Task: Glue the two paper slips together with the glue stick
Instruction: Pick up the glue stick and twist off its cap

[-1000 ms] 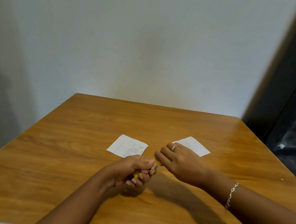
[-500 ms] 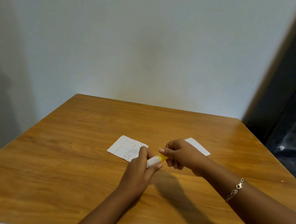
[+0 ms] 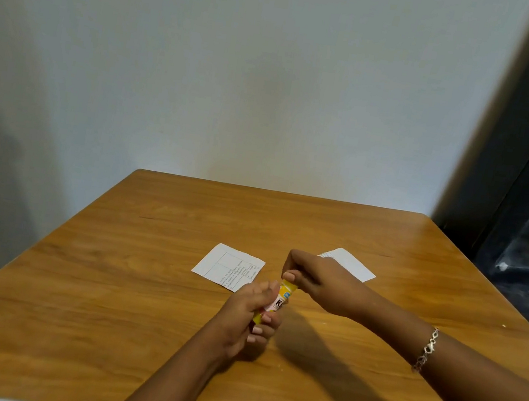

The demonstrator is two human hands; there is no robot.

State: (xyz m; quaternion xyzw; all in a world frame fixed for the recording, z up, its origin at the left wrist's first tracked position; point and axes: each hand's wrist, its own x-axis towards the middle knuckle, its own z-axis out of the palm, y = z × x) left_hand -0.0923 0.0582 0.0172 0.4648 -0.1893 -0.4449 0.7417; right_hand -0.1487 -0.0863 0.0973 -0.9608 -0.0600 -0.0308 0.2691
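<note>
Left hand [image 3: 246, 315] gripping glue stick [image 3: 278, 301], right hand [image 3: 316, 279] pinching its top, two paper slips [image 3: 228, 265] on table [image 3: 102, 296]

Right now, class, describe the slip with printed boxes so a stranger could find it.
On the wooden table, look just beyond the left hand. The slip lies flat there, showing ruled boxes; the other slip is partly hidden behind the right hand.

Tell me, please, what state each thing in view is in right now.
Glue stick: held tilted in both hands.
Left hand: grips the stick's body.
Right hand: pinches the stick's top end.
Left paper slip: flat on the table, untouched, printed side up.
Right paper slip: flat, partly hidden behind the right hand.
</note>
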